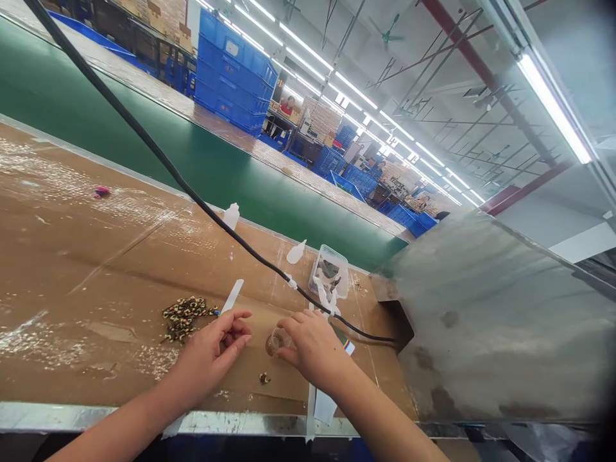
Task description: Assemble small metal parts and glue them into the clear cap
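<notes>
My right hand (312,341) is wrapped around a small clear plastic cup (278,340) on the brown cardboard surface; something brownish shows at its base. My left hand (222,340) hovers to the left of it, thumb and index finger apart, the other fingers loosely curled, and nothing shows in the gap. Beyond the left hand lies a heap of small dark pieces patterned in yellow and black (185,316). One similar little piece (264,378) sits alone in front of the cup. A white strip (232,296) lies just past my left fingertips.
A black cable (158,154) crosses above the bench. Farther back stand a white bottle (231,217), a white dropper bottle (296,252) and a clear tub (329,269) with dark contents. A metal housing (495,321) borders the right; a green conveyor belt (202,160) runs behind.
</notes>
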The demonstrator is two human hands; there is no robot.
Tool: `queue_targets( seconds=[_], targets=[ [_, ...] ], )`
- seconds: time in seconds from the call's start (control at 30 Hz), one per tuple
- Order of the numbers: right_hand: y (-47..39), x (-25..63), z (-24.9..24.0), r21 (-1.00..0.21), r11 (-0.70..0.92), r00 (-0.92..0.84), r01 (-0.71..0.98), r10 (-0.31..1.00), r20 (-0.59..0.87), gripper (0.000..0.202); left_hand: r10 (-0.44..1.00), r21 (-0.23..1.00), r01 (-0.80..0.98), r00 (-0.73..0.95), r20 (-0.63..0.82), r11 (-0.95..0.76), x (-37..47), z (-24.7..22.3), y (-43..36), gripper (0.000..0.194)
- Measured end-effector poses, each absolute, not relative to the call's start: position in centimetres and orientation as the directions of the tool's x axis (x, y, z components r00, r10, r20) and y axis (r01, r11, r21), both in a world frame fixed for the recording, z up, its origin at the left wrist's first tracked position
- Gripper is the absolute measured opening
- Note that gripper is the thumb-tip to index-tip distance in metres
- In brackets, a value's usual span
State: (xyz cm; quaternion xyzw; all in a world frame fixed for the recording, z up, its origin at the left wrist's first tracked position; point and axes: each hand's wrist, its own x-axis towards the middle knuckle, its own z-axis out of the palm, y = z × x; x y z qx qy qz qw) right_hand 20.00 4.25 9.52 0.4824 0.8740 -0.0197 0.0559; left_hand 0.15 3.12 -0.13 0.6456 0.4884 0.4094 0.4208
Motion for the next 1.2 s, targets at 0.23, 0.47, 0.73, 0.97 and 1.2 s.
queue_targets(
  seconds=[0.23, 0.47, 0.73, 0.97, 1.2],
  targets=[
    [4.19, 19.88, 9.56, 0.044, 0.537, -0.529, 0.843, 0.840, -0.120, 0.033, 0.975, 0.943, 0.282, 0.184, 0.126, -0.175, 0.23, -0.22, 3.33, 0.036],
    [4.01, 19.98, 10.01, -0.003, 0.549, -0.548, 0.836, 0.832, -0.085, 0.048, 0.973, 0.945, 0.272, 0.186, 0.134, -0.182, 0.16, -0.62, 3.40, 0.036],
    [4.03, 20.55, 10.34, -0.048, 0.525, -0.527, 0.850, 0.849, -0.045, 0.043, 0.976, 0.953, 0.258, 0.184, 0.113, -0.159, 0.13, -0.42, 3.35, 0.035],
    [3.96, 20.83, 10.13, -0.084, 0.505, -0.508, 0.859, 0.861, -0.028, 0.036, 0.977, 0.951, 0.266, 0.180, 0.111, -0.157, 0.16, -0.05, 3.26, 0.036],
    [4.00, 20.63, 10.04, -0.092, 0.505, -0.510, 0.858, 0.859, -0.042, 0.039, 0.977, 0.949, 0.272, 0.182, 0.113, -0.160, 0.18, -0.29, 3.35, 0.035]
  ],
)
